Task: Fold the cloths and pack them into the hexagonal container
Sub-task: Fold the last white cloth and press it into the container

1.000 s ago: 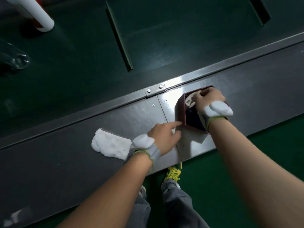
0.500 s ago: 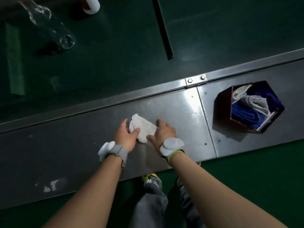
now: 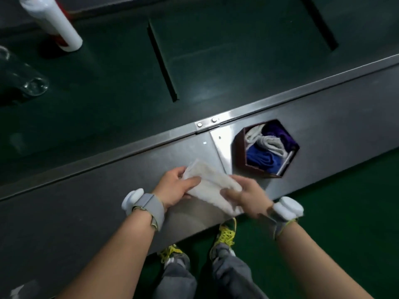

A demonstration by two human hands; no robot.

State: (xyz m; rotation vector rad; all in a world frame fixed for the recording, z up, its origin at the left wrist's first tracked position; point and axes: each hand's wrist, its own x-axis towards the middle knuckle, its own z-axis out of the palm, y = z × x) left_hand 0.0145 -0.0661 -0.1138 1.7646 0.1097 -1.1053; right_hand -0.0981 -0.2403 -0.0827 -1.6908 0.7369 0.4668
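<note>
beside the hexagonal container (image 3: pixel 238 155), both hands now lift the white cloth (image 3: pixel 212 184).

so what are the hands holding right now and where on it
The white cloth, held by both: left hand grips its left end, right hand its right end.

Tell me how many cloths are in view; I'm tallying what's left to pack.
4: a white cloth held over the metal ledge, and a white, blue and purple cloth inside the hexagonal container. More may lie hidden beneath.
</note>
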